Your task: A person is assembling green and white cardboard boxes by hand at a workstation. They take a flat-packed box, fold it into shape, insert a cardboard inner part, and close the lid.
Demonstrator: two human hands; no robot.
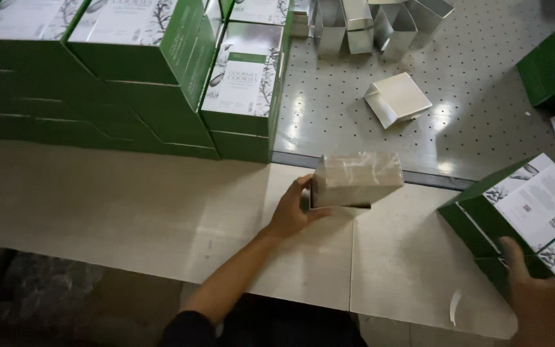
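While gripping the wrapped block point(356, 179) on the surface point(130, 212) with left hand point(292, 211), keep it flat. Right hand point(547, 295), blurry, probably clasping the green box point(521, 212); hold both steady.

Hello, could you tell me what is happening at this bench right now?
A person is handling boxes at a pale worktop. The left hand grips a silvery box resting on the worktop, while the right hand holds a green box at the right edge. Stacks of green boxes stand behind, and folded silver inserts lie on the perforated table.
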